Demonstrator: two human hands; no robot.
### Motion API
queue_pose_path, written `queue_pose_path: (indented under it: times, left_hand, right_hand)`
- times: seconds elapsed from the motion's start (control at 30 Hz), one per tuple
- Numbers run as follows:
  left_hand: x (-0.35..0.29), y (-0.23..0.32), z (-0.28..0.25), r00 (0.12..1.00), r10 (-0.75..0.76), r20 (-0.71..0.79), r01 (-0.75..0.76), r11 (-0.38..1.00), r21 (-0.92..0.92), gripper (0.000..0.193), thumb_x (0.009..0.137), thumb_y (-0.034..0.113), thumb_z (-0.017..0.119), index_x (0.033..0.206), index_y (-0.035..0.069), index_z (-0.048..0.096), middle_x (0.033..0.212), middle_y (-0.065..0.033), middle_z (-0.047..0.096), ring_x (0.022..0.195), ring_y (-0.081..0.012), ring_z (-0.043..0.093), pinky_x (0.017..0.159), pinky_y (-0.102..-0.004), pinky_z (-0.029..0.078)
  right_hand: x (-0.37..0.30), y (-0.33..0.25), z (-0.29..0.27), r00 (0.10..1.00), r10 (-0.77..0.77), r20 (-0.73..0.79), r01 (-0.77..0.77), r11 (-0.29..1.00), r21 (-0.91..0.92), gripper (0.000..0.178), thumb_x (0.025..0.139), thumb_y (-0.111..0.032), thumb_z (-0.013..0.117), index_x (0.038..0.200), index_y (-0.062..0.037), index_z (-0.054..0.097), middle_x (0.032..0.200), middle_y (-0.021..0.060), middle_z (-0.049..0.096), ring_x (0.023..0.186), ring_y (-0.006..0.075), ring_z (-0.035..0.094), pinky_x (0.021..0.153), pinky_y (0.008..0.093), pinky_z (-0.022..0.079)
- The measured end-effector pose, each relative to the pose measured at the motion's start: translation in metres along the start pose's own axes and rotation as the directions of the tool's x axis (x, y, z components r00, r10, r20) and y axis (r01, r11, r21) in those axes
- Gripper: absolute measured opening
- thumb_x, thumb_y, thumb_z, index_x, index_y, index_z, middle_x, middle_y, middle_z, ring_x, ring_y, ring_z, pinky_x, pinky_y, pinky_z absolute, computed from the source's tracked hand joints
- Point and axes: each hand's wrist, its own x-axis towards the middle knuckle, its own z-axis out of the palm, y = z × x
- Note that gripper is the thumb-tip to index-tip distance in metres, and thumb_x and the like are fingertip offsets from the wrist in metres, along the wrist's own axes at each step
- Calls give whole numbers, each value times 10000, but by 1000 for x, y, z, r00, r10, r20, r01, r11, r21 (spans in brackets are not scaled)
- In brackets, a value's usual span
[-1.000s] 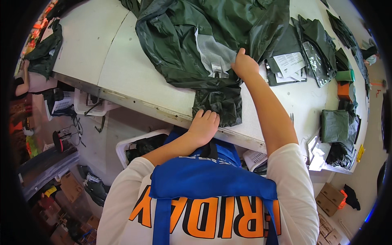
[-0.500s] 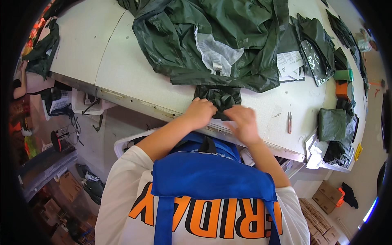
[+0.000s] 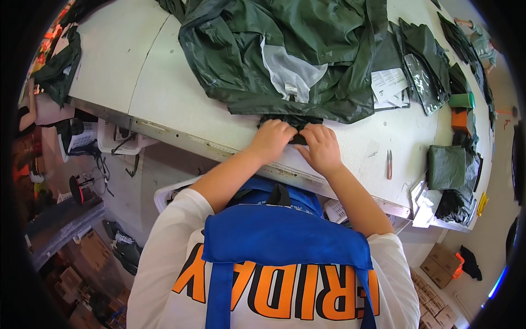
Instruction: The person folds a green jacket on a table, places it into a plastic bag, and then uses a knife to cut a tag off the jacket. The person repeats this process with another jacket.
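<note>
A dark green, shiny jacket-like garment [image 3: 230, 71] lies spread on the white table, a patch of white mesh lining [image 3: 289, 68] showing near its lower edge. From under that edge a small blackish piece of thin fabric [image 3: 298, 122] sticks out toward me. My left hand [image 3: 272, 141] has its fingers curled down over this fabric's left side. Opposite it, my right hand [image 3: 321, 148] grips the right side, thumb low and fingertips almost meeting the left ones. Both hands hide most of the fabric.
Right of my hands lie small thread snips [image 3: 389, 164]. Farther right are a folded green garment [image 3: 446, 167], an orange box [image 3: 459, 120], a green roll [image 3: 461, 100] and bagged garments [image 3: 423, 82]. White baskets [image 3: 118, 138] stand below the table's metal edge [image 3: 181, 137]. Other people work at far left and far right.
My right hand, blurred and lifted off to the right before, has come onto the fabric beside the left. My left hand has moved slightly forward, and the fabric now reaches less toward me.
</note>
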Motion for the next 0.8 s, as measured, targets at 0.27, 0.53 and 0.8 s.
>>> queue_pose_path:
  times: [0.27, 0.53, 0.8]
  left_hand:
    - [9, -3, -16, 982, -167, -86, 165, 986, -30, 149, 748, 242, 617, 781, 106, 669, 997, -90, 643, 893, -279, 601, 744, -438, 491]
    - [42, -18, -27, 949, -157, 275, 158, 987, 19, 249, 812, 274, 583, 962, 76, 580, 866, -131, 665, 900, -299, 621, 668, -445, 485]
    - [41, -27, -13, 983, -176, -51, 177, 984, 5, 178, 836, 194, 523, 958, 78, 581, 949, -129, 599, 941, -324, 559, 770, -458, 452]
  right_hand:
    - [25, 8, 10, 925, 235, 299, -302, 932, 202, 417, 813, -225, 667, 1150, -5, 560, 1064, 186, 618, 990, 350, 574, 865, 416, 443]
    - [23, 45, 2, 966, 83, 244, -133, 972, 194, 507, 770, -73, 655, 1234, 7, 468, 1104, 195, 495, 1010, 385, 491, 919, 428, 399]
    - [38, 53, 6, 974, -41, 224, 44, 999, -12, 237, 826, -87, 591, 1031, 26, 557, 1002, 196, 548, 982, 383, 479, 902, 460, 383]
